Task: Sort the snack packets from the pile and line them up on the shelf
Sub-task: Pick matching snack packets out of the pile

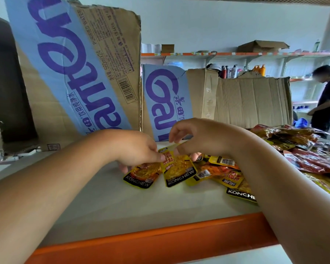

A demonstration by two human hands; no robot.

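A yellow snack packet [179, 168] with a black band lies upright-facing on the pale shelf [107, 202]. My left hand [135, 147] pinches its upper left edge. My right hand [194, 136] pinches its top edge from the right. Beside it on the left lies a second yellow packet [143, 175], partly under my left fingers. To the right, several yellow packets [223, 172] lie in a loose heap, and a pile of red and brown packets [309, 149] spreads toward the right edge.
Two large cardboard boxes with blue and purple print stand at the back: a tall one [78, 73] on the left and a lower one [227, 100] on the right. The shelf has an orange front lip [160, 239]. A person in black [326, 100] stands far right by other shelves.
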